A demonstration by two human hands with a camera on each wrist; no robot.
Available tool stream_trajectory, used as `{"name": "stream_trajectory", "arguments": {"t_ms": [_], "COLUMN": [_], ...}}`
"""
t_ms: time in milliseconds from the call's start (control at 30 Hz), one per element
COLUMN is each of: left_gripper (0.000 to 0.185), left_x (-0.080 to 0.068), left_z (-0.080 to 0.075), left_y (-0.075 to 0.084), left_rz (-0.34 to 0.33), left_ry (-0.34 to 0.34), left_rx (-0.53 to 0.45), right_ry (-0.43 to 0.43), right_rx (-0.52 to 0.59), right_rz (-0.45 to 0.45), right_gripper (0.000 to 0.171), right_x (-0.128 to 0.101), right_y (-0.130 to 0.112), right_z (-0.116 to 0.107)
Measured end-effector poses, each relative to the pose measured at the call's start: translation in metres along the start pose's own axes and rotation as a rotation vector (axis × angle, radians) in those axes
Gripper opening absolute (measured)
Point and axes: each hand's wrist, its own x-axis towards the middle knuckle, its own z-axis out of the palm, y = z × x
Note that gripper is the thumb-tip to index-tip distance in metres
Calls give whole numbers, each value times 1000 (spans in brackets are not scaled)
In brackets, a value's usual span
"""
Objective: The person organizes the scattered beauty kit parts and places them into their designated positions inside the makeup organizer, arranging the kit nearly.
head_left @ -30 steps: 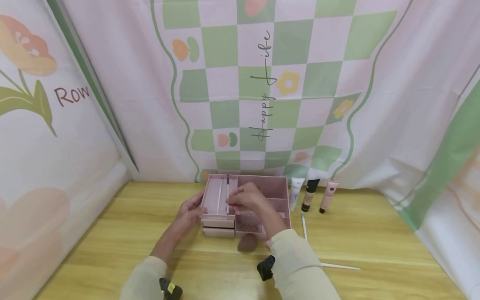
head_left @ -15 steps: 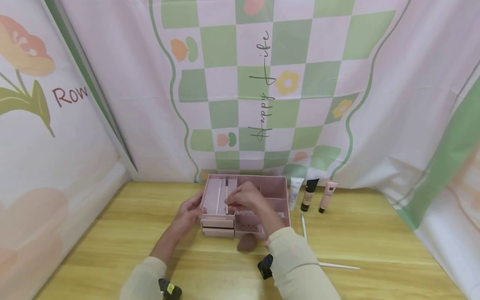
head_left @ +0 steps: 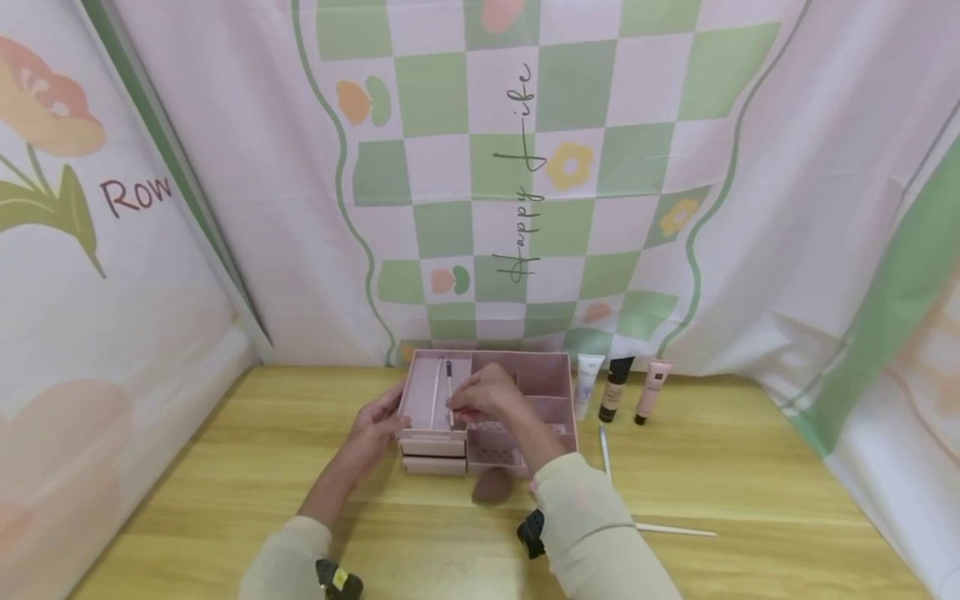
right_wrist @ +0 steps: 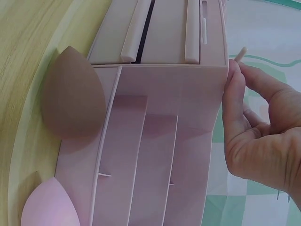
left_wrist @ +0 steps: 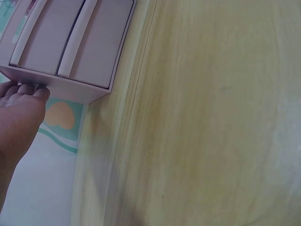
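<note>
The pink makeup organizer stands against the back curtain, with two drawers at its front left. My left hand holds its left side, thumb at the top rim; the left wrist view shows fingertips against the side wall. Over the shallow top tray, my right hand pinches a slim makeup brush, dark tip toward the back. Its pale end sticks out between thumb and finger in the right wrist view. Parallel to it lies a white brush in the tray.
A brown makeup sponge and a pink sponge sit in front of the organizer. To its right stand a white tube, a black-capped tube and a pink tube. White sticks lie near the right sleeve.
The brush in my right hand has shifted slightly toward the front of the tray. My left hand stays at the organizer's side; the head view has moved a little.
</note>
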Motion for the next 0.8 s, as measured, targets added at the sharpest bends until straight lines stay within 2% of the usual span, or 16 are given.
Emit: {"name": "stream_trajectory", "arguments": {"t_ms": [267, 600, 800], "left_gripper": [72, 73, 72], "left_x": [-1, -1, 0], "left_z": [-1, 0, 0], "left_y": [-1, -1, -1], "left_rz": [10, 5, -8], "left_ry": [-8, 11, 20], "left_rx": [-25, -3, -2], "right_ry": [3, -8, 8], "right_rx": [-1, 21, -52], "right_rz": [-15, -35, -73], "right_gripper": [11, 13, 14], "right_x": [0, 0, -2], "right_y": [2, 5, 3], "right_z": [1, 1, 1]}}
